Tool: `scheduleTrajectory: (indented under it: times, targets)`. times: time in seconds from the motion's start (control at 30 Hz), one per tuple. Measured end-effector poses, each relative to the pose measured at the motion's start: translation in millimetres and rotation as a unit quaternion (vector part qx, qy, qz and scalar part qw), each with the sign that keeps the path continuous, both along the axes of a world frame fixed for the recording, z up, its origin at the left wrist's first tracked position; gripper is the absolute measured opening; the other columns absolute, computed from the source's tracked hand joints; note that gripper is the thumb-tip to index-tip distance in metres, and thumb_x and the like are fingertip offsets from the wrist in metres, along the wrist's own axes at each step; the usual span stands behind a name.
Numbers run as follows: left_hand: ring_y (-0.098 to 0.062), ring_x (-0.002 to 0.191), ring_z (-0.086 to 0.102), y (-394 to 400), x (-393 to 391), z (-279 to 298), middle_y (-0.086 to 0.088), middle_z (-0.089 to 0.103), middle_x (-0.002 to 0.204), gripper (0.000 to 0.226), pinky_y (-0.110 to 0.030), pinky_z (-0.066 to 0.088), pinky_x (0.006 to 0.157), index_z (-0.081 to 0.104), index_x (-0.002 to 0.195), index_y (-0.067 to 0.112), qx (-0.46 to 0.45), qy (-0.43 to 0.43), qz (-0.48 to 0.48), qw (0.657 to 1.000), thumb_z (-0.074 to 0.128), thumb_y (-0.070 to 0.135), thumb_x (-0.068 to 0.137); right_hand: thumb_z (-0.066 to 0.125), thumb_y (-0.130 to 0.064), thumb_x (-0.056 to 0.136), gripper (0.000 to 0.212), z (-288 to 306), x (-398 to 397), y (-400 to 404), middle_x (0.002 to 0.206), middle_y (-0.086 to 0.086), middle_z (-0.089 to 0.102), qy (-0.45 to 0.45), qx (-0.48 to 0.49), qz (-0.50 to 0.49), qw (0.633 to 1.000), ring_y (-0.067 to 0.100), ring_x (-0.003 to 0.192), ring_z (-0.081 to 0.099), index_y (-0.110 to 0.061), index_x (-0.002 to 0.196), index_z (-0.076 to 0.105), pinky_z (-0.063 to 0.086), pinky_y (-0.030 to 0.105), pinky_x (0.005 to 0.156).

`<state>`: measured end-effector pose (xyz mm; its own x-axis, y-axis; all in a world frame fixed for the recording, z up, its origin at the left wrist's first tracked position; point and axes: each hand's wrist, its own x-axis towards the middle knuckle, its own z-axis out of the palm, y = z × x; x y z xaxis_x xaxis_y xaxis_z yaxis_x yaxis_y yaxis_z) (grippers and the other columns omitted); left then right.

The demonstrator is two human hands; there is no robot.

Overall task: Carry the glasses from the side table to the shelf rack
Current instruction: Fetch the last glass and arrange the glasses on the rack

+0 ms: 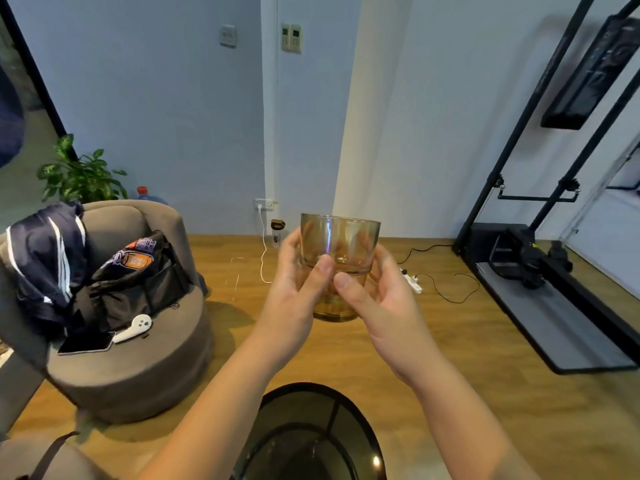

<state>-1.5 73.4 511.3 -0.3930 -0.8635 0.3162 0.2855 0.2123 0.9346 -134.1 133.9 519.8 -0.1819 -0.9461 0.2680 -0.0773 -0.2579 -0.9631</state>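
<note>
Both hands grip stacked amber glasses (337,258) upright at centre: left hand (294,292) at 9 o'clock, right hand (384,299) at 3 (thumbs curled in front); round bench (346,403) below at 6

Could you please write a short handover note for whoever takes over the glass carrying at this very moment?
Left hand and right hand grip the stacked amber glasses together, upright, in mid-air over the wooden floor.
The round dark glass side table is just below the forearms.
Done: glasses lifted off.
Left: carry them to the shelf rack and set them down.
</note>
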Motion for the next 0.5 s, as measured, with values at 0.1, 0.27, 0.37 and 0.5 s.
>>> scheduleTrajectory:
  times: [0.1,0.27,0.37,0.5]
  targets:
    - [-0.004,0.111,0.068,7,-19,5,0.020,0.070,0.117,0.065,-0.019,0.056,0.083,0.031,0.150,0.024,-0.002,0.002,-0.024,1.000,0.058,0.044,0.095,0.075,-0.048,0.082,0.072,6,-15,13,0.132,-0.010,0.068,-0.001,-0.008,-0.018,1.000,0.009,0.121,0.067,-0.028,0.145,0.048,0.057,0.023,0.093]
    - [-0.004,0.109,0.070,20,-53,20,0.022,0.071,0.115,0.059,-0.018,0.057,0.080,0.035,0.141,0.034,-0.010,-0.012,-0.077,0.997,0.057,0.047,0.088,0.075,-0.047,0.082,0.071,18,-45,39,0.131,-0.008,0.069,-0.002,-0.028,-0.060,0.998,0.009,0.118,0.069,-0.026,0.145,0.050,0.057,0.021,0.088]
    - [-0.005,0.109,0.070,35,-80,29,0.021,0.071,0.116,0.066,-0.019,0.057,0.080,0.034,0.144,0.032,-0.025,-0.019,-0.106,0.994,0.059,0.053,0.086,0.075,-0.049,0.082,0.071,24,-69,61,0.131,-0.005,0.069,0.000,-0.038,-0.092,0.995,0.014,0.117,0.070,-0.025,0.144,0.050,0.059,0.026,0.089]
    - [-0.008,0.110,0.070,66,-123,40,0.013,0.071,0.120,0.074,-0.020,0.057,0.080,0.036,0.143,0.034,-0.035,-0.026,-0.150,0.988,0.061,0.062,0.079,0.077,-0.054,0.083,0.070,31,-107,100,0.129,-0.006,0.070,0.015,-0.053,-0.139,0.989,0.014,0.114,0.071,-0.027,0.143,0.052,0.060,0.026,0.087]
